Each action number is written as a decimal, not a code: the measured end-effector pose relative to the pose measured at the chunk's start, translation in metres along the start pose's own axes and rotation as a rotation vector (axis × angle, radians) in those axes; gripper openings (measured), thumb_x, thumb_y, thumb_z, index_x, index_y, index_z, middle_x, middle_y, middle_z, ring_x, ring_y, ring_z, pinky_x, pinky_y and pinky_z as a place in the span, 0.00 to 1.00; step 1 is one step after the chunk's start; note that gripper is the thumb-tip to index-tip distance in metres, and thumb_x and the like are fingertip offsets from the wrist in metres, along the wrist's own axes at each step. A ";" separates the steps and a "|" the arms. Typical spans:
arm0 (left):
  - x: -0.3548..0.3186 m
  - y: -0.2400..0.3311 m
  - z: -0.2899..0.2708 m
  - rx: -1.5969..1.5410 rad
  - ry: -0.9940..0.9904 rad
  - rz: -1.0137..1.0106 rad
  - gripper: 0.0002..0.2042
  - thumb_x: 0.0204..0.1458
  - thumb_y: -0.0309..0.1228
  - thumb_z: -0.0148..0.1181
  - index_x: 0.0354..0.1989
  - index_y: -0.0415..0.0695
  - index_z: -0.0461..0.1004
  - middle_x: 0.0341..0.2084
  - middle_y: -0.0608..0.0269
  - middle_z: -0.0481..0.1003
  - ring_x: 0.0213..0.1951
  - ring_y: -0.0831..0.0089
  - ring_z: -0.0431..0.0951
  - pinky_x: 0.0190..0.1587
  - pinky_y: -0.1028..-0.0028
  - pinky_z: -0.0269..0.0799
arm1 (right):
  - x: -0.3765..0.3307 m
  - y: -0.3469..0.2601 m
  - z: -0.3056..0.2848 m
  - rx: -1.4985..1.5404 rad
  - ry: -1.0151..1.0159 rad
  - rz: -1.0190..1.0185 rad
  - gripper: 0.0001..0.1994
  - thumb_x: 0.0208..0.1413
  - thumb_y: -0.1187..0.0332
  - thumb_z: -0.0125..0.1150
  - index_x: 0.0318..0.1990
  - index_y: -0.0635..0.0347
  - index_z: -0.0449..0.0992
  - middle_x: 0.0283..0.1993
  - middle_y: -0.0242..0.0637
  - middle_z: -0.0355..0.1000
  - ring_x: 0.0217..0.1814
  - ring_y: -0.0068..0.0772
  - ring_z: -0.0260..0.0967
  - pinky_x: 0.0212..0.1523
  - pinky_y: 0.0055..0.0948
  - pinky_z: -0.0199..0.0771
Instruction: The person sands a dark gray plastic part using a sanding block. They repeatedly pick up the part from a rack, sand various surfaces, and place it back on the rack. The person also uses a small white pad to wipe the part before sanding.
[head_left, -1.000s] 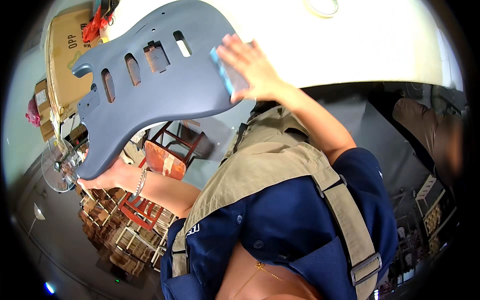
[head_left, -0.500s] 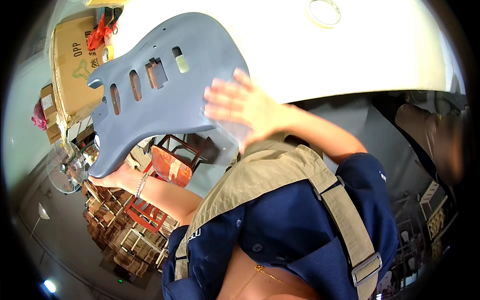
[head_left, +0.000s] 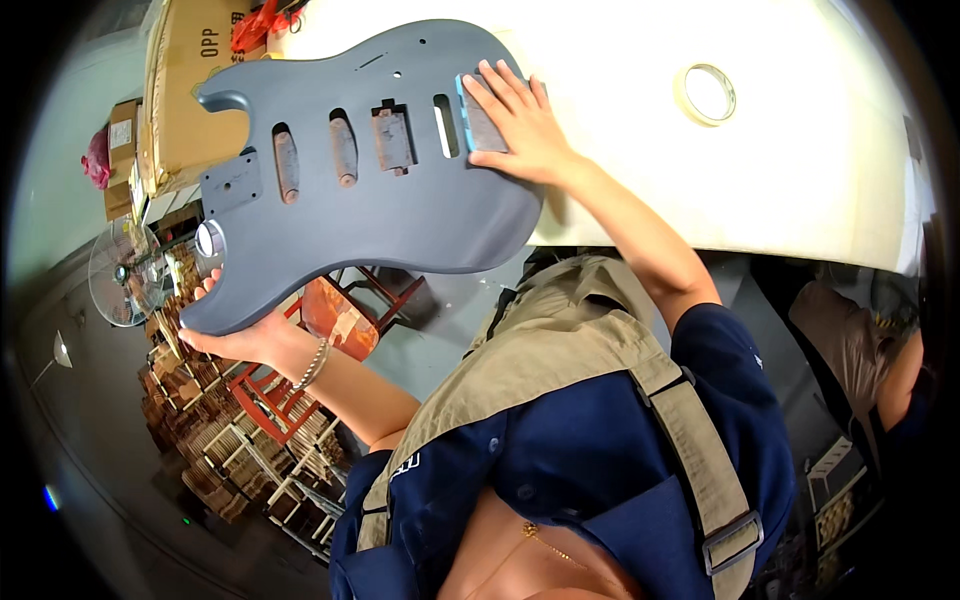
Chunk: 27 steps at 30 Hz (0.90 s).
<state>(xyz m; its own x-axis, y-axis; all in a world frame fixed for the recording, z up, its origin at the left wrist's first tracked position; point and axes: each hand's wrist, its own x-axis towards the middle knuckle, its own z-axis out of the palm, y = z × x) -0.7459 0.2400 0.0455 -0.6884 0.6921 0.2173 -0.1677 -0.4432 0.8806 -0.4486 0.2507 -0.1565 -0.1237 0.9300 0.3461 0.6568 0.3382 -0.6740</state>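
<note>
A grey electric guitar body [head_left: 380, 225] with several cut-out slots lies partly over the table edge, its left end sticking out. My left hand [head_left: 245, 335] grips the lower horn of the body from below, thumb and fingers around its edge. My right hand [head_left: 525, 125] rests on the right end of the body, beside the narrow slot. Under its spread fingers and thumb is a flat dark sanding pad [head_left: 480, 112] with a blue edge, pressed against the grey surface. Part of the pad is hidden by the palm.
On the cream-topped table [head_left: 640, 190] lies a roll of tape [head_left: 708, 95]. A cardboard box [head_left: 190, 120] and red plastic [head_left: 262, 25] stand at the far left. Below are a fan [head_left: 125, 270], a wooden chair [head_left: 335, 310] and stacked wooden pieces [head_left: 220, 440]. Another person [head_left: 850, 330] is at the right.
My right hand has moved up from the body's near edge onto its face with the pad. The guitar body has turned slightly and shifted right in view; my left hand still grips it.
</note>
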 end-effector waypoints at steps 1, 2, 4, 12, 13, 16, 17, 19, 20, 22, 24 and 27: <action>-0.006 0.003 0.003 0.032 0.019 0.028 0.23 0.51 0.50 0.50 0.36 0.37 0.67 0.32 0.57 0.69 0.40 0.60 0.71 0.47 0.55 0.69 | 0.002 -0.016 0.009 -0.046 -0.001 -0.005 0.47 0.38 0.33 0.53 0.65 0.47 0.49 0.69 0.43 0.43 0.72 0.47 0.34 0.66 0.55 0.28; -0.017 0.000 0.011 0.056 0.043 0.054 0.22 0.50 0.49 0.51 0.36 0.37 0.66 0.32 0.57 0.69 0.40 0.60 0.71 0.47 0.56 0.69 | 0.002 -0.058 -0.004 0.011 -0.077 -0.154 0.47 0.39 0.31 0.50 0.65 0.46 0.50 0.68 0.42 0.44 0.72 0.46 0.34 0.66 0.54 0.29; -0.025 0.003 0.011 0.042 0.038 0.050 0.17 0.50 0.41 0.53 0.38 0.38 0.66 0.31 0.58 0.68 0.38 0.60 0.70 0.45 0.57 0.68 | -0.004 -0.090 -0.015 0.087 -0.131 -0.315 0.47 0.39 0.29 0.48 0.64 0.47 0.53 0.68 0.42 0.46 0.71 0.45 0.36 0.66 0.54 0.31; -0.045 0.025 0.053 -0.200 -0.468 0.120 0.19 0.41 0.31 0.47 0.45 0.39 0.63 0.31 0.58 0.68 0.35 0.61 0.70 0.49 0.58 0.63 | -0.002 0.013 -0.028 0.228 0.508 0.002 0.47 0.41 0.33 0.53 0.62 0.61 0.56 0.58 0.49 0.58 0.58 0.50 0.54 0.59 0.43 0.51; -0.052 0.031 0.064 -0.190 -0.557 0.152 0.23 0.38 0.32 0.50 0.47 0.38 0.60 0.31 0.56 0.68 0.34 0.61 0.70 0.49 0.57 0.63 | 0.016 -0.008 -0.066 0.308 0.589 -0.060 0.48 0.40 0.33 0.54 0.61 0.64 0.57 0.58 0.49 0.58 0.58 0.48 0.54 0.59 0.42 0.51; -0.066 0.034 0.081 -0.269 -0.953 0.207 0.28 0.34 0.31 0.55 0.48 0.37 0.58 0.30 0.53 0.67 0.32 0.60 0.72 0.47 0.57 0.66 | 0.040 -0.085 -0.195 0.377 0.642 -0.507 0.47 0.30 0.43 0.66 0.58 0.64 0.60 0.58 0.46 0.59 0.58 0.43 0.56 0.58 0.38 0.56; -0.072 0.033 0.086 -0.304 -1.052 0.243 0.29 0.33 0.28 0.57 0.48 0.37 0.58 0.30 0.53 0.68 0.31 0.60 0.73 0.43 0.59 0.68 | 0.038 -0.113 -0.223 0.186 0.528 -0.593 0.44 0.29 0.49 0.67 0.57 0.60 0.62 0.58 0.44 0.60 0.58 0.42 0.58 0.58 0.38 0.56; -0.081 0.039 0.099 -0.344 -1.300 0.299 0.28 0.31 0.28 0.61 0.46 0.36 0.60 0.28 0.54 0.69 0.29 0.60 0.74 0.39 0.60 0.70 | 0.033 -0.163 -0.254 -0.336 0.222 -0.634 0.39 0.27 0.62 0.68 0.56 0.51 0.65 0.56 0.40 0.63 0.56 0.41 0.60 0.57 0.39 0.58; -0.096 0.045 0.104 -0.288 -1.217 0.279 0.27 0.28 0.29 0.65 0.41 0.37 0.63 0.25 0.57 0.70 0.27 0.61 0.75 0.38 0.61 0.71 | 0.030 -0.174 -0.258 -0.462 0.113 -0.642 0.38 0.26 0.68 0.69 0.55 0.47 0.67 0.55 0.38 0.64 0.56 0.40 0.61 0.57 0.39 0.58; -0.115 0.057 0.110 -0.264 -1.200 0.251 0.26 0.26 0.30 0.67 0.37 0.37 0.64 0.22 0.57 0.71 0.26 0.62 0.75 0.38 0.62 0.70 | 0.018 -0.172 -0.258 -0.559 0.084 -0.648 0.40 0.24 0.78 0.67 0.55 0.41 0.67 0.55 0.36 0.64 0.56 0.38 0.61 0.58 0.41 0.58; -0.119 0.063 0.110 -0.257 -1.215 0.250 0.26 0.26 0.30 0.67 0.37 0.36 0.65 0.22 0.57 0.71 0.27 0.63 0.75 0.39 0.62 0.70 | 0.006 -0.158 -0.276 -0.748 0.114 -0.576 0.40 0.27 0.78 0.66 0.56 0.39 0.66 0.56 0.35 0.64 0.57 0.37 0.61 0.58 0.42 0.58; -0.111 0.064 0.106 -0.263 -1.272 0.268 0.26 0.27 0.30 0.66 0.38 0.34 0.65 0.22 0.55 0.71 0.28 0.63 0.75 0.39 0.62 0.70 | -0.011 -0.150 -0.299 -1.242 0.270 -0.524 0.28 0.39 0.76 0.59 0.52 0.42 0.70 0.51 0.33 0.66 0.53 0.35 0.63 0.55 0.39 0.58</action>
<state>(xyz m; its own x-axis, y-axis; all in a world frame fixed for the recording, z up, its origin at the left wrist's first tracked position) -0.6053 0.1951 0.1226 0.3915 0.5503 0.7375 -0.3610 -0.6453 0.6732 -0.3235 0.1467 0.1356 -0.5082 0.6298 0.5874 0.8234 0.1552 0.5459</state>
